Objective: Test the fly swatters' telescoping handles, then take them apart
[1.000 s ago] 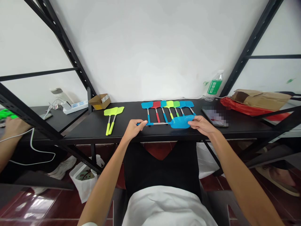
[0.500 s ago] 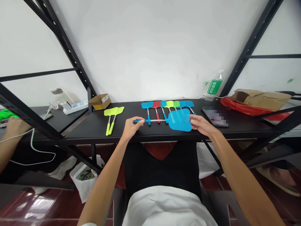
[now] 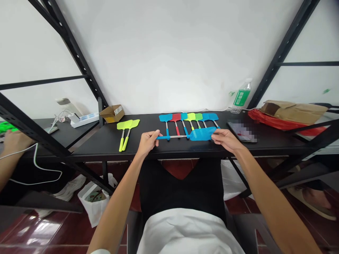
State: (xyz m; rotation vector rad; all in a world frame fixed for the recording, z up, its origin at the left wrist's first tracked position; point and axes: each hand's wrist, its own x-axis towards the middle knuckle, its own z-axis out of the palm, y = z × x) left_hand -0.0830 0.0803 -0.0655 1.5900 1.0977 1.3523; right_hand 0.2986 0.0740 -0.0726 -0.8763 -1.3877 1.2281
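Head view: blue swatter (image 3: 201,134) held crosswise over the near part of the worktop (image 3: 95,144), left hand (image 3: 148,141) pinching its handle, right hand (image 3: 225,139) pinching the outer edge of its head. Should handle light; perforated head looks thin and springy, slim shaft stiffer, so the handle seems the surest hold. Worktop black, flat, smooth-looking. Just behind, a row of coloured swatters (image 3: 190,116); well to the left, two yellow-green swatters (image 3: 125,125). Bottle (image 3: 242,98) standing back right, white wall (image 3: 172,53) beyond.
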